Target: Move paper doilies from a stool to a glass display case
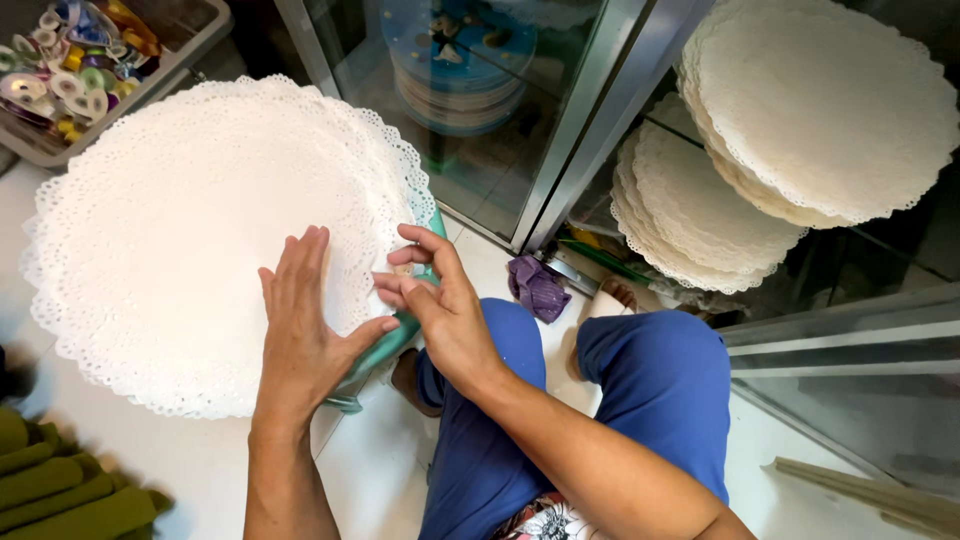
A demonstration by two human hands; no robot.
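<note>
A stack of large round white paper lace doilies (190,230) lies on a green stool (385,345) in front of me. My left hand (305,320) rests flat on the near right part of the top doily, fingers together and pointing up. My right hand (435,300) is at the stack's right edge, its fingertips pinching the lacy rim of a doily. My knees in blue trousers (640,370) are just right of the stool.
A grey tray of ribbons and coloured bits (80,60) stands at the top left. More doily stacks (820,100) sit on glass cabinet shelves at the right. A purple cloth (538,288) lies on the white floor. Green folded fabric (60,490) is at the bottom left.
</note>
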